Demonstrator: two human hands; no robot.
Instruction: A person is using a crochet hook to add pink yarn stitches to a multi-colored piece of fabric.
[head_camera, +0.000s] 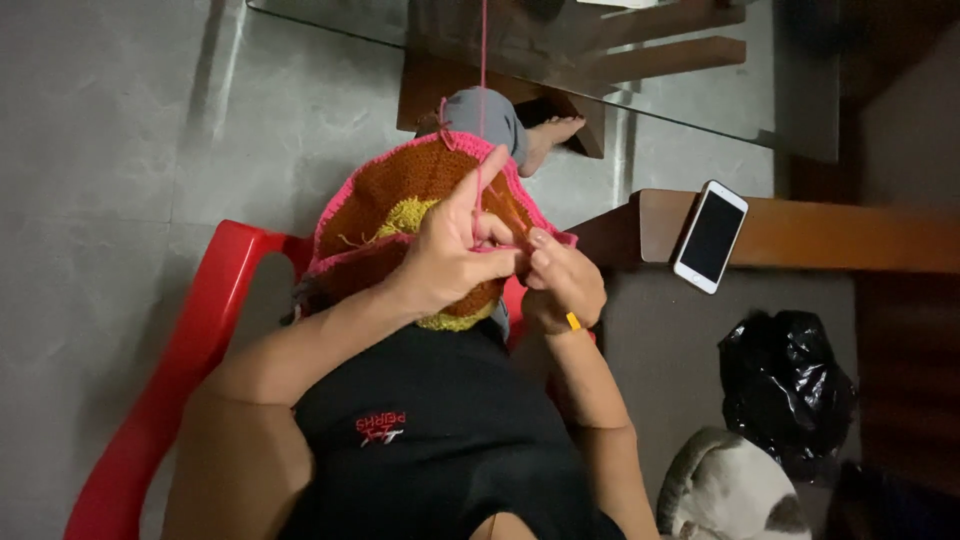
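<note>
A round crocheted piece (395, 195), brown and yellow with a pink border, lies over my lap. My left hand (450, 250) pinches its edge, with the index finger raised and a pink yarn strand (483, 60) running over it up out of view. My right hand (565, 280) is closed around a crochet hook with a yellow end (573, 321), its tip hidden at the pink edge where the two hands meet.
I sit on a red plastic chair (170, 380) on a grey tiled floor. A glass-topped table (690, 90) stands ahead. A white phone (710, 236) lies on a wooden bench (850, 232) at right, above a black plastic bag (785, 390) and a grey-white cat (730, 490).
</note>
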